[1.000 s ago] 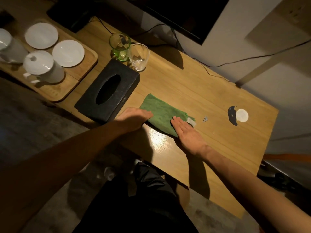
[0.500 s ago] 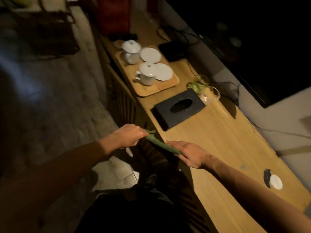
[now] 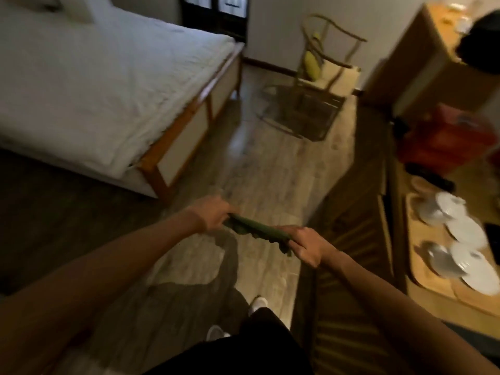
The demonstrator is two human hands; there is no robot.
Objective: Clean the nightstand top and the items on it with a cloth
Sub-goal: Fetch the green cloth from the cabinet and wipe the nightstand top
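Left hand (image 3: pixel 213 213) and right hand (image 3: pixel 304 244) each gripping an end of the green cloth (image 3: pixel 257 230), lifted off the wooden counter (image 3: pixel 422 288) a second ago, now stretched over the floor left of it. Probably shaking out or refolding before more wiping.

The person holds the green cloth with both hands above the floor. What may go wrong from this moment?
1. The green cloth is stretched between the left hand and the right hand over the floor; if it is shaken here, dust probably falls there.
2. The white dishes on the wooden tray sit close beside the right arm; a wide swing might knock them.
3. The view is blurred and dim, so a step toward the bed may be misjudged.
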